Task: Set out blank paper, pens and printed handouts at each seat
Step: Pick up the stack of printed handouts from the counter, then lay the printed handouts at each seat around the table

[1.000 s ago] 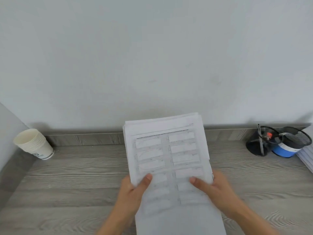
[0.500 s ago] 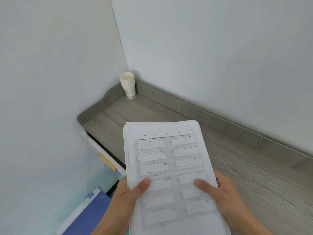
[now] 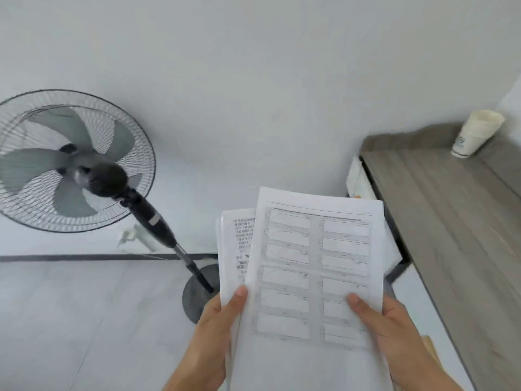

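Note:
I hold a stack of printed handouts [image 3: 313, 266] in front of me, above the floor. The top sheet carries two columns of small charts and is slid to the right, which uncovers a sheet of printed text [image 3: 238, 241] beneath it at the left. My left hand [image 3: 217, 334] grips the stack's lower left edge, thumb on the text sheet. My right hand [image 3: 394, 334] grips the lower right edge, thumb on the chart sheet. No pens or blank paper are in view.
A grey wood-grain desk [image 3: 451, 221] stands at the right with a stack of paper cups [image 3: 476, 134] in its far corner. A black standing fan [image 3: 76, 162] is at the left, its round base [image 3: 197, 294] on the pale floor just left of the papers.
My view has swung left, away from the desk; the pen holders are out of view and the fan has appeared. The top sheet has slid right, uncovering the text sheet.

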Demonstrator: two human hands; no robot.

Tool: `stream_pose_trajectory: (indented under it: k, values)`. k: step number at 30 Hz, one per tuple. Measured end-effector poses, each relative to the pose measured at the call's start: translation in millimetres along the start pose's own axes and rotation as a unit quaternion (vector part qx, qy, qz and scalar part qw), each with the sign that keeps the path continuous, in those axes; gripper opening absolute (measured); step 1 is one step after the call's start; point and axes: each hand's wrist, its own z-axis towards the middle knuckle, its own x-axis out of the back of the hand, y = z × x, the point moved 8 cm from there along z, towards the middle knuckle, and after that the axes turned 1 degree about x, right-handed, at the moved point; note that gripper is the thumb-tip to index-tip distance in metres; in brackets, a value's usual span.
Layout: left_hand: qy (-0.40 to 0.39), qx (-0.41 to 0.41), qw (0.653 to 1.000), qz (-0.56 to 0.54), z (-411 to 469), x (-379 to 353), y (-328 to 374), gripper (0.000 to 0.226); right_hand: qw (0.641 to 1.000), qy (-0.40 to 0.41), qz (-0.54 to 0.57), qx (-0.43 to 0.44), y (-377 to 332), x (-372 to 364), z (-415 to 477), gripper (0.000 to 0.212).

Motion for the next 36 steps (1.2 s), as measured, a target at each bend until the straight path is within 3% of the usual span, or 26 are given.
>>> stream_pose_trajectory:
  k: [3,6,9,13,17,22,27,31,34,36]
  values:
    - [0.073,-0.023,0.996,-0.037,-36.7,83.2,7.6,0.037,0.995,-0.079,-0.059,-0.003,14.6,-79.7,-4.7,0.047]
    - [0.150,-0.026,0.984,-0.091,-75.2,175.8,5.5,0.041,0.985,-0.124,-0.117,0.015,31.9,-163.3,-13.8,0.018]
    - [0.195,-0.027,0.968,-0.156,-116.9,255.8,3.1,0.051,0.974,-0.174,-0.146,0.017,55.1,-249.6,-31.3,0.022]
    - [0.249,-0.065,0.942,-0.216,-174.6,345.8,0.7,0.045,0.953,-0.266,-0.140,-0.026,88.4,-356.0,-63.3,0.018]
    - [0.304,-0.105,0.907,-0.274,-227.1,408.4,-14.1,0.040,0.919,-0.351,-0.164,-0.066,123.8,-445.0,-90.8,0.025]
    - [0.367,-0.151,0.851,-0.344,-276.3,471.0,-25.7,0.033,0.868,-0.439,-0.181,-0.144,174.1,-546.0,-121.3,0.016]
    - [0.402,-0.174,0.811,-0.388,-297.2,543.7,-26.7,0.051,0.795,-0.520,-0.206,-0.234,230.4,-648.6,-143.0,0.025]
    - [0.410,-0.182,0.801,-0.396,-293.3,601.2,-9.8,0.056,0.761,-0.559,-0.226,-0.240,257.4,-738.1,-145.3,0.030]
    - [0.447,-0.185,0.775,-0.406,-299.7,646.8,2.5,0.062,0.745,-0.574,-0.241,-0.241,275.9,-802.5,-151.5,0.026]
    - [0.469,-0.197,0.757,-0.411,-308.0,676.3,5.0,0.054,0.722,-0.592,-0.246,-0.258,293.4,-842.0,-163.1,0.023]
